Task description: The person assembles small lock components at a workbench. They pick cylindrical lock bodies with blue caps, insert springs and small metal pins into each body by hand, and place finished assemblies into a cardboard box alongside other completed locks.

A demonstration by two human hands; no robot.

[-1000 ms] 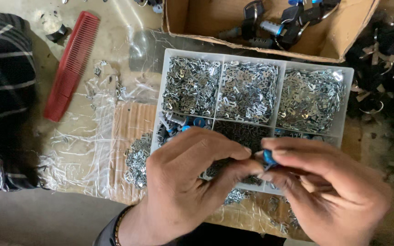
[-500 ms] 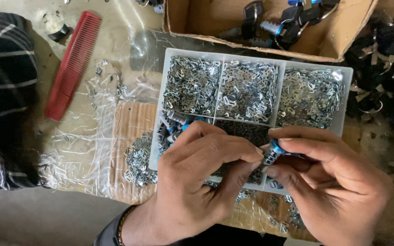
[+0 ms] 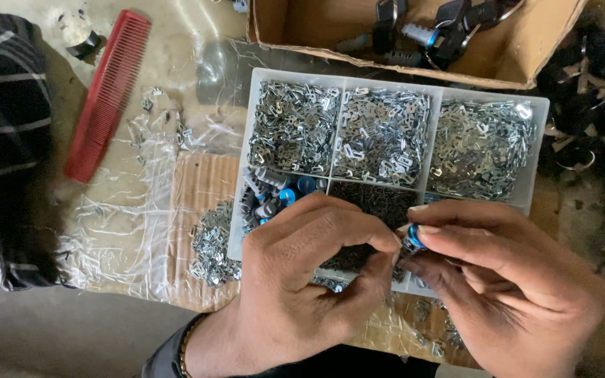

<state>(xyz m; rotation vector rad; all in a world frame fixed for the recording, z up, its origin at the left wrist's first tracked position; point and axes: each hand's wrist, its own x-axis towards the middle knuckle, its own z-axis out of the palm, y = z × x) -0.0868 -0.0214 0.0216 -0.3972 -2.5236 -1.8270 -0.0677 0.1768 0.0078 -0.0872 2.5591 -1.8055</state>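
I take the white compartment tray (image 3: 540,112) as landmark. Just over its front edge, the right hand (image 3: 505,287) pinches a small blue-tipped metal cylinder (image 3: 413,239) between thumb and fingers. The left hand (image 3: 309,280) is curled close beside it, with thumb and forefinger pressed together right at the cylinder; I think there is a tiny piece between them, but I cannot tell.

Handling, as I judge: the cylinder looks stiff, light and smooth, so prob. slippery. Best hold is around its body, w/ the blue end left free. The small silver metal clips (image 3: 379,133), in the 3 back compartments of the tray, look thin and flat, easy to drop, and only fingertips can pick 1.

More blue-capped cylinders (image 3: 274,192) lie in the front-left compartment. A loose clip pile (image 3: 211,245) sits on cardboard left of the tray, a red comb (image 3: 106,91) further left, and a cardboard box (image 3: 302,28) w/ keys and locks is behind the tray.

Hidden: most of the cylinder, the front row of the tray under both hands, and the dark content of the middle compartment, which is too fine to make out.
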